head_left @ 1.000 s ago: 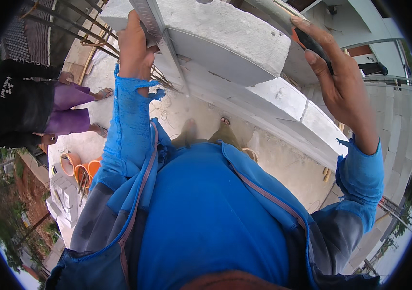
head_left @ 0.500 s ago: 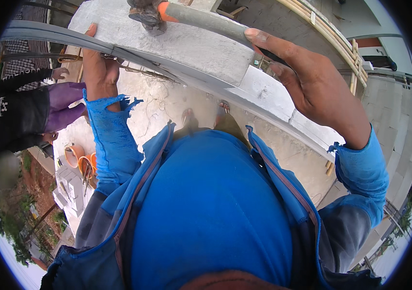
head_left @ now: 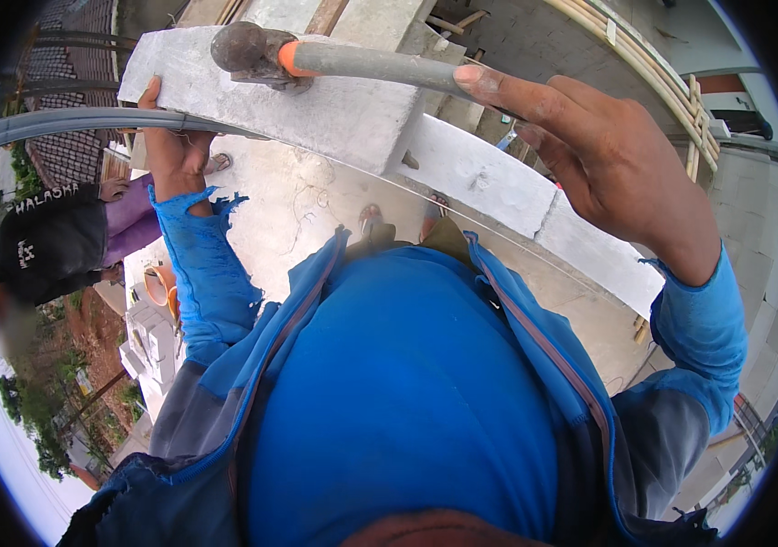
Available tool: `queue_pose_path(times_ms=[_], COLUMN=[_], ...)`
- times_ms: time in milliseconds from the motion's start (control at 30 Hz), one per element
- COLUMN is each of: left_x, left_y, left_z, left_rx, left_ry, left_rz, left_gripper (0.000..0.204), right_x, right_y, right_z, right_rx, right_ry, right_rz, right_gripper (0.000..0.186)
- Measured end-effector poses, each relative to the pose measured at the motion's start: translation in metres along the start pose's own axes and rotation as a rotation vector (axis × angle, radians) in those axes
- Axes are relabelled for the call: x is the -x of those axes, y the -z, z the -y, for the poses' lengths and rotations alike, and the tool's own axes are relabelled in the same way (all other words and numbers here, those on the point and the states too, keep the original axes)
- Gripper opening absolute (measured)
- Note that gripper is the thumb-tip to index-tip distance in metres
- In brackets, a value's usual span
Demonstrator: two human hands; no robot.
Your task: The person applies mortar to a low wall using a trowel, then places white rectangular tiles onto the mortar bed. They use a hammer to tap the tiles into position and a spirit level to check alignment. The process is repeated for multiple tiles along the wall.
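My left hand (head_left: pixel 175 150) holds the near edge of a white lightweight concrete block (head_left: pixel 343 118) by its left end. The thumb lies against the upper edge, while the other fingers are partly hidden. In my right hand (head_left: pixel 612 159) is the end of a hammer's grey handle, held between the thumb side and fingers. The hammer (head_left: pixel 371 66) has an orange band by its dark, worn head, which rests on or just above the block's top. To the right, the block's end meets a row of white blocks (head_left: pixel 489 178).
Grey bars (head_left: pixel 51 126) cross in front of my left wrist. A thin string (head_left: pixel 471 219) runs along the row's near side. On the left, a co-worker (head_left: pixel 51 242) in a dark top stands near orange buckets (head_left: pixel 159 283) and stacked white blocks (head_left: pixel 154 333). Bamboo poles (head_left: pixel 644 68) lie far right.
The hammer head has moved left and slightly down over the block. The block's right end now sits farther left in view. Both hands keep their holds, and the grey bars appear lower.
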State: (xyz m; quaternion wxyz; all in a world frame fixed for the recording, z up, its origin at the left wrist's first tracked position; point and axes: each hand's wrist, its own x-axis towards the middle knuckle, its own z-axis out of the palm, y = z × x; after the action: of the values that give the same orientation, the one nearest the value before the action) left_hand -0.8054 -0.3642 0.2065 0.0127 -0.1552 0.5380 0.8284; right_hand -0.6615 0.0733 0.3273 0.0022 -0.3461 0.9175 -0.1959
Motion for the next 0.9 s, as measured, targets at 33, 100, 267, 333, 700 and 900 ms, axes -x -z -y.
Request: queue_pose_path(times_ms=[33,100,267,333,700,900], left_x=[0.001,0.007,0.007,0.0,0.003,0.003], left_y=[-0.002,-0.008,-0.006,-0.002,-0.006,0.006], left_z=[-0.001,-0.001,0.0,0.003,0.002,0.005], left_rx=[0.006,0.028,-0.014,0.035,0.001,-0.067], left_ry=[-0.002,0.002,-0.069,-0.047,-0.01,-0.021], left_rz=[0.006,-0.011,0.048,0.05,0.03,0.048], left_gripper=[0.074,0.067,0.071,0.072,0.074,0.083], right_x=[-0.001,0.01,0.039,0.04,0.037,0.038], right_y=[-0.001,0.005,0.007,-0.004,0.003,-0.04], right_z=[0.002,0.013,0.029,0.03,0.075,0.144], right_rx=[0.028,0.083,0.173,0.291,0.307,0.075], right_ry=[-0.006,-0.111,-0.153,-0.144,-0.175,-0.245], right_rz=[-0.021,-0.008,-0.014,0.036,-0.002,0.052], right_gripper=[0.071,0.074,0.08,0.082,0.078,0.061])
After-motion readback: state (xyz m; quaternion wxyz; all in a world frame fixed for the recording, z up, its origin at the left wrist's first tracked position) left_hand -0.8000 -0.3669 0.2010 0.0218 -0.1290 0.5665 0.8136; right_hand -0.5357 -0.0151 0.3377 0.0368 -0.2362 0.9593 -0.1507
